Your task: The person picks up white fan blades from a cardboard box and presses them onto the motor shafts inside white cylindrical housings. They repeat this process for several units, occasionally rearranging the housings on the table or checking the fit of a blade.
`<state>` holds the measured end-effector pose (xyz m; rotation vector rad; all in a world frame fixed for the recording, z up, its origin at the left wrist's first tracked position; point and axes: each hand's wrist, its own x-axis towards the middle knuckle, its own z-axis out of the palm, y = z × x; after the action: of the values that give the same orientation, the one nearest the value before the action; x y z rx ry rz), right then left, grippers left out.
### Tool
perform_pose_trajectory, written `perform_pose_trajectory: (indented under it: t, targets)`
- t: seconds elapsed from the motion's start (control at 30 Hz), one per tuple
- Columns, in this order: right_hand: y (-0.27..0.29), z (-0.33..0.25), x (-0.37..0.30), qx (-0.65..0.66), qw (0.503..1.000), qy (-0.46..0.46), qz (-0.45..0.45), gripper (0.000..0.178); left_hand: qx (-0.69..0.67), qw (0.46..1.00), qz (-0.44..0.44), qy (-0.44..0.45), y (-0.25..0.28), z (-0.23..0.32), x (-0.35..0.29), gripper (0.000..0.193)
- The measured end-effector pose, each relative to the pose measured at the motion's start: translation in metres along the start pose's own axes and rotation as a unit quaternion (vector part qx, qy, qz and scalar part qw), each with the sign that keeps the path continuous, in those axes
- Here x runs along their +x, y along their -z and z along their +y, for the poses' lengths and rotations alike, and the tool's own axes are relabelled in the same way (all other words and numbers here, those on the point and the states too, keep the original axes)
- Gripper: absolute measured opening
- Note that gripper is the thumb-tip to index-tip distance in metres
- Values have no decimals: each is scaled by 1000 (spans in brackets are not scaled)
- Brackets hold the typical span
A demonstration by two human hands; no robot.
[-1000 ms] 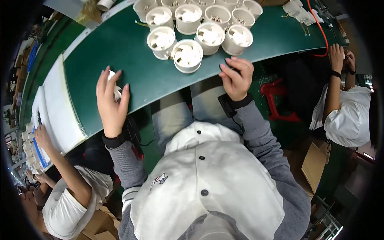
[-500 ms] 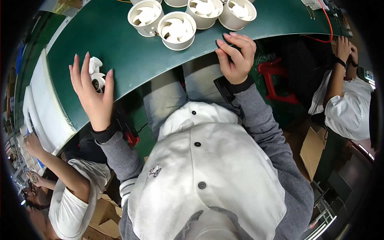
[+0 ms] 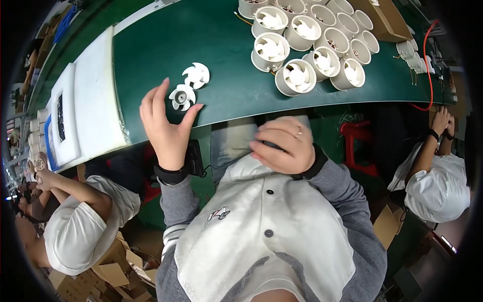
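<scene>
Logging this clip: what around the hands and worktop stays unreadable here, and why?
Head view:
Right hand: palm and anything in it, hidden by its own back and fingers.
Farther white fan impeller: underside, hidden by its own body.
Leftmost rear cylindrical housing: upper part, cut off by upper edge.
Far-right co-worker's hands: grip, too small to make out.

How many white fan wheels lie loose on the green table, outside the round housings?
2: the nearer fan wheel by the left hand, the farther fan wheel just beyond it, slightly right. Housings may hide others.

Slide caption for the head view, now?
Left hand spread near two white fan rotors, right hand off the green table.
</scene>
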<state>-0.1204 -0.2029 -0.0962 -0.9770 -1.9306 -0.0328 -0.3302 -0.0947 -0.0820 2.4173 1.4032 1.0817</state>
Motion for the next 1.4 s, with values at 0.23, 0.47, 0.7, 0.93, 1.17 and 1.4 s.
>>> perform_pose_trajectory:
  t: [0.23,0.47,0.7,0.93,1.17,1.4]
  targets:
    - [-53,30,84,-56,988,-116,-83,30,-21,1000,-16,-8,9,-7,-4,32]
    - [-57,33,88,-40,978,-163,-125,30,-107,977,-74,167,16,-16,14,19]
    - [-45,35,83,-76,975,-171,-118,23,16,1000,-6,-21,25,-18,24,19]
    - [-32,24,107,-267,916,-142,-265,21,129,967,-207,-74,35,-2,44,14]
    - [-12,17,102,-49,966,-175,-186,27,163,961,-204,-88,24,14,49,14]
    - [29,0,72,623,681,-375,82,39,41,983,-164,-67,25,21,36,17]
